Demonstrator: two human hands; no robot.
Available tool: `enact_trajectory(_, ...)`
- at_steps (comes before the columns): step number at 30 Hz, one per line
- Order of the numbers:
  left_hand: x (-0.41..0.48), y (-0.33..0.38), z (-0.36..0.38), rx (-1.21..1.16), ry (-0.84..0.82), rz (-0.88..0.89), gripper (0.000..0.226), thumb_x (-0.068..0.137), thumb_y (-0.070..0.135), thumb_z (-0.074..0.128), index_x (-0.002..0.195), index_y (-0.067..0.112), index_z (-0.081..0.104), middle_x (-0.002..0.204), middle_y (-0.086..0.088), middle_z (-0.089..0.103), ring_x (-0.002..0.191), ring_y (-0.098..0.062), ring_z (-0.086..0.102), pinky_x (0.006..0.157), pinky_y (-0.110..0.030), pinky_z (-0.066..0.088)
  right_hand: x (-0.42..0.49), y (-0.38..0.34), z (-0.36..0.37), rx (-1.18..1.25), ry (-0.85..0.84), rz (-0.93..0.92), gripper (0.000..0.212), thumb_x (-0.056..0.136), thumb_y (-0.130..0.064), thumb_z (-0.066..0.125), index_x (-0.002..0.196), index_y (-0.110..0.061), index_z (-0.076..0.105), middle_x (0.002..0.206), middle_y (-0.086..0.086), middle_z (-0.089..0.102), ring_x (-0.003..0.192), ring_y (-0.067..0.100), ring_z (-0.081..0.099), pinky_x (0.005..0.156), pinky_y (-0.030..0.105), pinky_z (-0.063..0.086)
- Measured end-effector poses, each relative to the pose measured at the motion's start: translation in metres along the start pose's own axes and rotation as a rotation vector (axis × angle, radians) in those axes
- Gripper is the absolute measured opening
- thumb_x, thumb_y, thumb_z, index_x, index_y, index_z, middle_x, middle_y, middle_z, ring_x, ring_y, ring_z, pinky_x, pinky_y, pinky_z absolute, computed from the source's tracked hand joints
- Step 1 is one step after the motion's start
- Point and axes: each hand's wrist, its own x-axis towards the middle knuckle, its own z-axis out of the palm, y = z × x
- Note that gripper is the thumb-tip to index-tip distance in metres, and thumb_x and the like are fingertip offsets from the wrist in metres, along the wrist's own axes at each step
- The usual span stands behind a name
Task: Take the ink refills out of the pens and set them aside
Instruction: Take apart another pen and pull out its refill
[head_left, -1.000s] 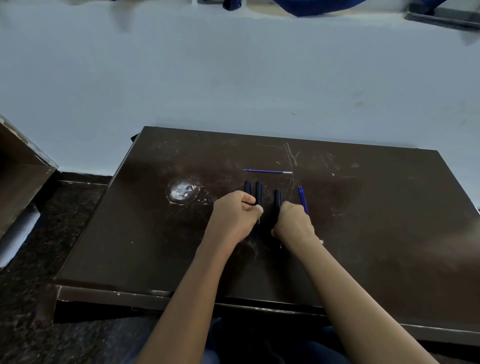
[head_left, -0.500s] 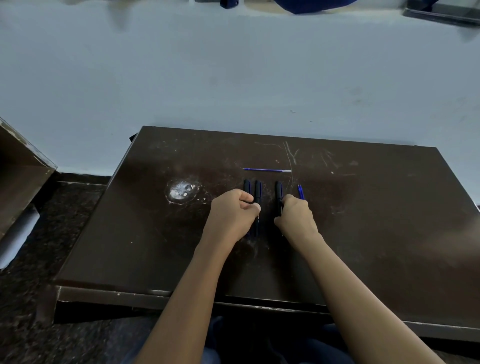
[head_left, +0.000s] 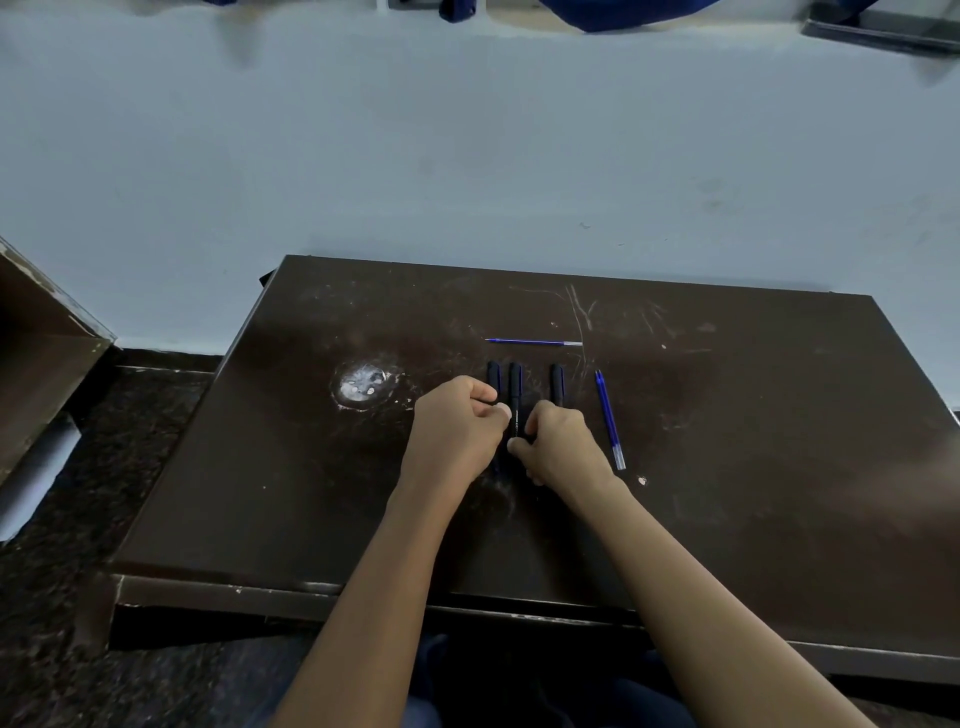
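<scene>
Pens (head_left: 557, 384) lie side by side between the hands; right hand (head_left: 563, 447) pinches the middle pen (head_left: 515, 389), curled left hand (head_left: 457, 431) seems to grip it too. A jerky twist could knock neighbours into the refill (head_left: 609, 418) just right.

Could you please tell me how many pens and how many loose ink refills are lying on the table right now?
Black pens: 3
Blue ink refills: 2
Total: 5
</scene>
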Motion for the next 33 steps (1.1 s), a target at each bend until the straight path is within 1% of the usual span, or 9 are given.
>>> enact_trajectory(5, 0.0, -0.001, 0.0, 0.007, 0.002, 0.004, 0.024, 0.09, 0.022, 0.06, 0.113, 0.016, 0.064, 0.091, 0.007, 0.061, 0.069, 0.003, 0.053, 0.053, -0.009, 0.035, 0.002, 0.0, -0.001, -0.012, -0.067, 0.056, 0.025, 0.088, -0.022, 0.064, 0.105, -0.009, 0.053, 0.098, 0.014, 0.066, 0.08, 0.027, 0.071, 0.074, 0.041, 0.06)
enact_trajectory(9, 0.0, -0.001, 0.0, 0.039, 0.007, 0.011, 0.022, 0.091, 0.022, 0.059, 0.112, 0.017, 0.063, 0.09, 0.008, 0.059, 0.068, 0.003, 0.052, 0.053, -0.008, 0.033, 0.004, -0.002, -0.001, -0.065, -0.087, 0.086, 0.025, 0.084, -0.022, 0.068, 0.101, -0.008, 0.056, 0.1, 0.014, 0.065, 0.085, 0.027, 0.069, 0.077, 0.041, 0.059)
enact_trajectory(16, 0.001, 0.003, 0.0, 0.091, 0.053, -0.002, 0.02, 0.097, 0.022, 0.047, 0.11, 0.018, 0.062, 0.096, 0.007, 0.059, 0.067, 0.002, 0.049, 0.05, -0.01, 0.033, 0.003, -0.009, -0.015, 0.196, -0.098, 0.196, 0.023, 0.083, -0.028, 0.069, 0.088, -0.007, 0.064, 0.069, 0.008, 0.072, 0.054, 0.014, 0.067, 0.062, 0.028, 0.059)
enact_trajectory(20, 0.002, 0.008, -0.002, 0.053, 0.107, -0.037, 0.033, 0.1, 0.029, 0.036, 0.12, 0.015, 0.057, 0.111, 0.0, 0.061, 0.089, -0.008, 0.05, 0.067, -0.017, 0.031, -0.013, -0.03, -0.04, 0.483, -0.175, 0.022, 0.021, 0.086, -0.018, 0.063, 0.071, -0.004, 0.063, 0.067, 0.012, 0.068, 0.053, 0.015, 0.064, 0.049, 0.018, 0.053)
enact_trajectory(23, 0.004, 0.009, -0.002, -0.052, 0.13, -0.042, 0.037, 0.101, 0.035, 0.032, 0.111, 0.013, 0.06, 0.095, 0.005, 0.061, 0.077, -0.006, 0.053, 0.059, -0.019, 0.032, -0.025, -0.038, -0.048, 0.634, -0.36, -0.129, 0.021, 0.088, -0.016, 0.062, 0.086, 0.004, 0.065, 0.075, 0.016, 0.067, 0.056, 0.012, 0.067, 0.048, 0.016, 0.052)
enact_trajectory(25, 0.005, 0.008, -0.002, -0.157, 0.172, 0.004, 0.03, 0.1, 0.031, 0.037, 0.103, 0.014, 0.062, 0.094, 0.004, 0.066, 0.078, -0.004, 0.057, 0.058, -0.012, 0.036, -0.028, -0.04, -0.049, 0.634, -0.453, -0.16, 0.02, 0.09, -0.014, 0.06, 0.096, 0.005, 0.065, 0.079, 0.016, 0.068, 0.058, 0.011, 0.068, 0.05, 0.016, 0.052)
enact_trajectory(29, 0.006, 0.007, -0.003, -0.175, 0.218, 0.065, 0.025, 0.098, 0.016, 0.039, 0.096, 0.013, 0.064, 0.086, 0.006, 0.066, 0.074, 0.003, 0.057, 0.057, 0.003, 0.039, -0.029, -0.038, -0.055, 0.648, -0.486, -0.166, 0.012, 0.087, -0.001, 0.059, 0.085, -0.008, 0.069, 0.074, 0.006, 0.071, 0.061, 0.009, 0.068, 0.055, 0.017, 0.055)
enact_trajectory(31, 0.006, 0.005, -0.001, -0.165, 0.192, 0.074, 0.024, 0.098, 0.014, 0.039, 0.092, 0.013, 0.062, 0.086, 0.002, 0.067, 0.074, -0.002, 0.061, 0.061, -0.003, 0.047, -0.027, -0.036, -0.058, 0.722, -0.402, -0.116, 0.011, 0.088, -0.005, 0.059, 0.085, -0.007, 0.069, 0.07, 0.004, 0.069, 0.059, 0.008, 0.066, 0.055, 0.017, 0.055)
enact_trajectory(33, 0.007, 0.002, 0.0, -0.121, 0.143, 0.065, 0.021, 0.098, 0.015, 0.04, 0.086, 0.016, 0.057, 0.089, -0.005, 0.069, 0.075, -0.012, 0.065, 0.068, -0.024, 0.054, -0.023, -0.034, -0.06, 0.849, -0.274, -0.053, 0.013, 0.092, -0.013, 0.058, 0.089, -0.004, 0.067, 0.072, 0.005, 0.066, 0.057, 0.007, 0.061, 0.053, 0.016, 0.054)
